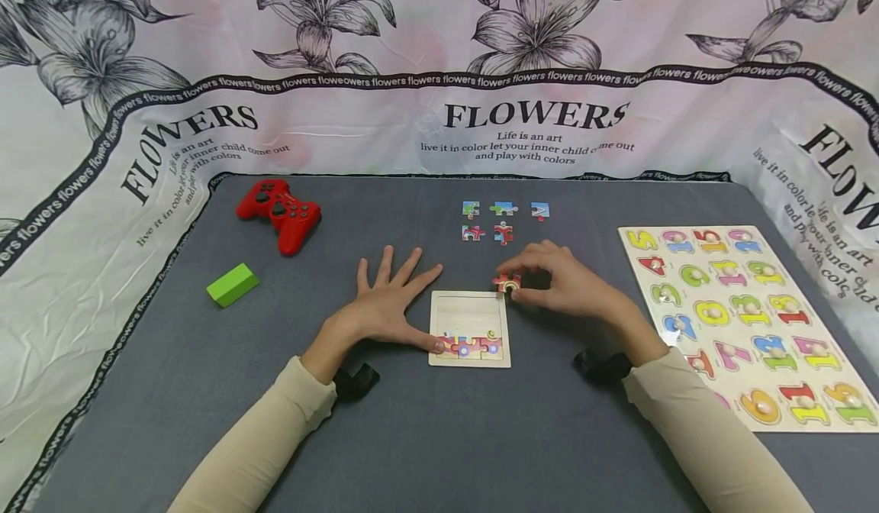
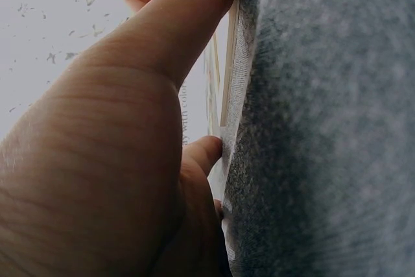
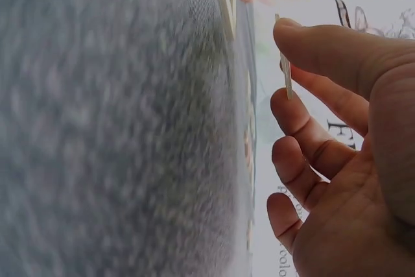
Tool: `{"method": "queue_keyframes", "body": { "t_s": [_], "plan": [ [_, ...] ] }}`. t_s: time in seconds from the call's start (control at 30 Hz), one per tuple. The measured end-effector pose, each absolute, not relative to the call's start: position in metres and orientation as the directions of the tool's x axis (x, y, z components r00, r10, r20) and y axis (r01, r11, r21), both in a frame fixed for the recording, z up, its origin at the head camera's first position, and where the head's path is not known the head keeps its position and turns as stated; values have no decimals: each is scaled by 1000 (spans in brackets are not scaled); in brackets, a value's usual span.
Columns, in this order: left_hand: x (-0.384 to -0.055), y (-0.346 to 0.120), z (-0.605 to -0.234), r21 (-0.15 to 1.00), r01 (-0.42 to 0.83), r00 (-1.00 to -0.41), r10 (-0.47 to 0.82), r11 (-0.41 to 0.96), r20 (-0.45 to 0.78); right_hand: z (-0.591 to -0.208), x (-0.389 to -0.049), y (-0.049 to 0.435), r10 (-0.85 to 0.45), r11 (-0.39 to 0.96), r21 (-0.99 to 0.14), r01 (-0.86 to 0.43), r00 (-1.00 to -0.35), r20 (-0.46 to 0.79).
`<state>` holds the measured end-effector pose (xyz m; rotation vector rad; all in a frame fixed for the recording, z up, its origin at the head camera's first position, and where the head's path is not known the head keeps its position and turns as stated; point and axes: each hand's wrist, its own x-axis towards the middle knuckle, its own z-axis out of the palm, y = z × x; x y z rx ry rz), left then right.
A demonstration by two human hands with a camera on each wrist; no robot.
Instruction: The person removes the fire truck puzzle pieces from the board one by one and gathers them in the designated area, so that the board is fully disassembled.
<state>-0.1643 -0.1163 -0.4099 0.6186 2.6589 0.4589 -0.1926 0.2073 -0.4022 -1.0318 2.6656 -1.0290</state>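
A small wooden puzzle tray [image 1: 470, 301] lies on the grey tabletop, its bottom row filled with joined jigsaw pieces [image 1: 474, 347]. My left hand [image 1: 384, 307] is spread wide beside it, fingers straight, the thumb resting on the tray's lower left corner. In the left wrist view that thumb [image 2: 188, 11] reaches to the tray's edge. Between thumb and fingers my right hand [image 1: 566, 282] pinches a red puzzle piece [image 1: 507, 282], over the tray's upper right corner. Seen edge-on in the right wrist view, the thin piece [image 3: 286, 76] is held clear of the table.
Several loose puzzle pieces [image 1: 503, 208] lie in two rows beyond the tray. A large number-puzzle board [image 1: 700, 330] lies at the right, partly under the right forearm. At the left are a red game controller [image 1: 280, 211] and a green block [image 1: 233, 285]. A flowered cloth [image 1: 371, 124] hangs behind.
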Motion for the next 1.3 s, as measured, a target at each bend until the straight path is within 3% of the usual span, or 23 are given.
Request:
{"method": "queue_keyframes", "body": {
  "t_s": [0.23,0.6,1.3],
  "plan": [
    [-166,-116,-412,392,361,-833,482,846,-273,-405,-199,219,-589,556,-638,-533,-794,151],
    [-165,-117,-413,389,365,-835,482,846,-267,-403,-205,229,-534,638,-624,-452,-843,64],
    [-165,-117,-413,378,359,-835,474,854,-279,-408,-236,243,-514,677,-595,-433,-857,40]
  ]
}}
